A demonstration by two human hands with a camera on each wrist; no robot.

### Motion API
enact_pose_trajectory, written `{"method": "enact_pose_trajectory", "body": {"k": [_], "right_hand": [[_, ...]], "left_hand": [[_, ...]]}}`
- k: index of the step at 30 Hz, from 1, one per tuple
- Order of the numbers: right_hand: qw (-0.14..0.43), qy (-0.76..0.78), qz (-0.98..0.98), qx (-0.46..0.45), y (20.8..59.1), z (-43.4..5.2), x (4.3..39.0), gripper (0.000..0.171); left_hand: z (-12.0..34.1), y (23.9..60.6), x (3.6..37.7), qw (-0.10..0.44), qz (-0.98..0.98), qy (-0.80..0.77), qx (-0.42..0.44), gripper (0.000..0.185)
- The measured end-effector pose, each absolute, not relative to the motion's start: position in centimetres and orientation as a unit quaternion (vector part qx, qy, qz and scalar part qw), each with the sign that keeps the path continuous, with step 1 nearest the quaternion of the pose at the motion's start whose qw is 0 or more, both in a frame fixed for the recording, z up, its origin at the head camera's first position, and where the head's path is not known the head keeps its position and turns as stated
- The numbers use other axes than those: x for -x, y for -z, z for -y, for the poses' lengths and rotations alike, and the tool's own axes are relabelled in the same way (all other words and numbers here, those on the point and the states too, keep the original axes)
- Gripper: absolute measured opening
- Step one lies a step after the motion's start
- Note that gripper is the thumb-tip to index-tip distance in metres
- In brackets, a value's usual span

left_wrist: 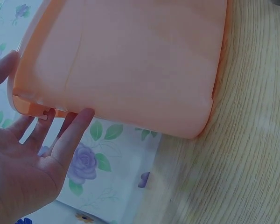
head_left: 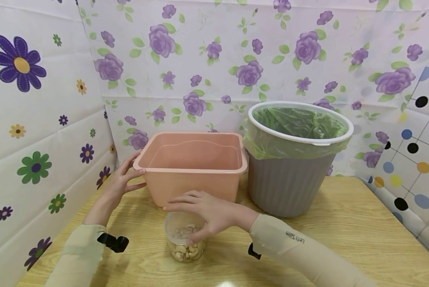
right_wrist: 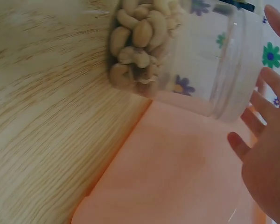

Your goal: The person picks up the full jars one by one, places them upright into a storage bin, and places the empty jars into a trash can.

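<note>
A clear jar (head_left: 183, 245) partly filled with cashews (right_wrist: 135, 42) stands on the wooden table near its front. My right hand (head_left: 203, 211) is spread over the jar's open top, its fingers (right_wrist: 266, 158) straight and just off the rim; I cannot tell whether the thumb touches the jar. Directly behind the jar is an empty pink plastic basin (head_left: 196, 183). My left hand (head_left: 122, 181) rests with straight fingers (left_wrist: 72, 130) against the basin's left rim corner (left_wrist: 32, 105).
A grey ribbed waste bin (head_left: 288, 183) lined with a green bag stands right of the basin, almost touching it. Flowered sheets wall in the left, back and right sides. Bare wooden tabletop (head_left: 361, 231) lies at the front right.
</note>
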State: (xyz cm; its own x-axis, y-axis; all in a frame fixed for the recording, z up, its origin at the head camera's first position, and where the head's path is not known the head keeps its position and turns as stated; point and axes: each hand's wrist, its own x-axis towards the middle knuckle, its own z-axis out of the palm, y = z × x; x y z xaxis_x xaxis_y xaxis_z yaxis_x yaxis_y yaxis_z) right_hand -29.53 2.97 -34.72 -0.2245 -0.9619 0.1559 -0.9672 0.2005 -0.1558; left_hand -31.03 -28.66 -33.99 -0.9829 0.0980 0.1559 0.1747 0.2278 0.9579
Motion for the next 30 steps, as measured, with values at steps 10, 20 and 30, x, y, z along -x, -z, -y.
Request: {"method": "enact_pose_trajectory", "body": {"k": [10,20,30], "right_hand": [[-0.011,-0.038,0.759,-0.649,34.6,-2.5,29.9,0.088],[-0.047,0.011,0.760,-0.648,33.0,-1.5,30.3,0.095],[-0.080,0.051,0.766,-0.636,31.8,-0.7,30.2,0.103]], "left_hand": [[28.6,33.9,31.1,0.025,0.785,0.614,0.079,0.071],[28.8,33.6,30.9,0.019,0.783,0.617,0.076,0.071],[28.6,33.5,30.8,0.017,0.784,0.616,0.073,0.075]]}}
